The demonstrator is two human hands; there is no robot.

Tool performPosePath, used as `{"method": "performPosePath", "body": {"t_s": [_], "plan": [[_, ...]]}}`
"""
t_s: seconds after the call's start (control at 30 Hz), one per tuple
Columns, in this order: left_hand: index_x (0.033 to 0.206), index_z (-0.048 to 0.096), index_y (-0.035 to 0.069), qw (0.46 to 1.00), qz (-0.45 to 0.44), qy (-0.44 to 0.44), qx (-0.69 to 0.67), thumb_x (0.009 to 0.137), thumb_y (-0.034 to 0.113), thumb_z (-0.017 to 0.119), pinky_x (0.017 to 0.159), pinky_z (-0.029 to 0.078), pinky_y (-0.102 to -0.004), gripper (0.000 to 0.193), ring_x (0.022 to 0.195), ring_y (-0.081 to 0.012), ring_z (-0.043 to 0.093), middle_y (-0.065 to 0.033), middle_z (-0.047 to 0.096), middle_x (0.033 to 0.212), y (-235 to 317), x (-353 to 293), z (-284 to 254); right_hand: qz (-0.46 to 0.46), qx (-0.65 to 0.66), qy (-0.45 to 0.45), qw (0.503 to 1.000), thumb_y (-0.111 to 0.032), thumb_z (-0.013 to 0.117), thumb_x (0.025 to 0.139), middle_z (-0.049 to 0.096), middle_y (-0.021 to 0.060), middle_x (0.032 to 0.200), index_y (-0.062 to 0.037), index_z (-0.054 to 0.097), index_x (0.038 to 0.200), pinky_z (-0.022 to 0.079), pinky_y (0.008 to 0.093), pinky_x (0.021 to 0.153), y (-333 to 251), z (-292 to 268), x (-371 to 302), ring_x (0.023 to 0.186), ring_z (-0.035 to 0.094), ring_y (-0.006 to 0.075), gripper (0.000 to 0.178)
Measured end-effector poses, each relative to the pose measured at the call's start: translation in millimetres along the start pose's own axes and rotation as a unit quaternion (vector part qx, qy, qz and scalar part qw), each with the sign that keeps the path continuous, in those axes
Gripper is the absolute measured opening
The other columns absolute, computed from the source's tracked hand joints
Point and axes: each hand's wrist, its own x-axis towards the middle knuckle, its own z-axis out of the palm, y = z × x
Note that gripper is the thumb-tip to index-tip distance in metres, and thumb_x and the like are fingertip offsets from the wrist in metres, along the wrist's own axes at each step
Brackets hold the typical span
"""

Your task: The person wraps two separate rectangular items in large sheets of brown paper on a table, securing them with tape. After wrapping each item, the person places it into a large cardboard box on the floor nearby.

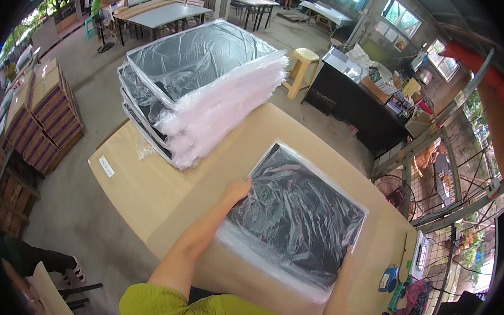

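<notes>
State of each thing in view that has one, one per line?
Dark panel: wrapped, clear plastic creased
Left hand: gripping panel's left edge
Right hand: at panel's right edge, grip partly hidden
Wrapped panel stack: piled unevenly, plastic edges loose
Yellow stool: upright, unoccupied
Cardboard boxes: stacked
Black desk: top cluttered

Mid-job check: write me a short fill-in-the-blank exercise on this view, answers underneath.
1. The left hand is at one edge of the wrapped panel; at the opposite edge is the ____.
2. The panel stack lies to the ____ of the black desk in the picture.
3. The stool near that desk is coloured ____.

Missing words: right hand; left; yellow.
</notes>
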Motion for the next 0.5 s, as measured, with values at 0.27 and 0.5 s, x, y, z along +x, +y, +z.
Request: {"method": "performPosePath", "body": {"t_s": [0.27,0.5], "plan": [[0.102,0.068,-0.008,0.993,0.077,-0.020,0.087,0.101,0.040,0.035,0.094,0.046,-0.0561,0.058,0.104,-0.0494,0.062,-0.0337,0.064,0.110,79,8,39,-0.014,-0.013,0.122,0.992,-0.062,0.058,0.089,0.071,0.0214,0.099,0.0067,0.064,0.120,0.051,0.0430,0.068,70,-34,105,0.073,0.067,0.0278,0.075],[0.124,0.059,-0.007,0.994,0.070,-0.015,0.086,0.100,0.039,0.045,0.099,0.044,-0.0493,0.054,0.114,-0.0436,0.058,-0.0309,0.062,0.119,-76,-33,-25,-0.003,-0.148,-0.030,0.989,-0.060,0.054,0.090,0.069,0.0295,0.094,0.0065,0.072,0.099,0.050,0.0467,0.086,98,-34,-8,0.097,0.068,0.0392,0.069]]}}
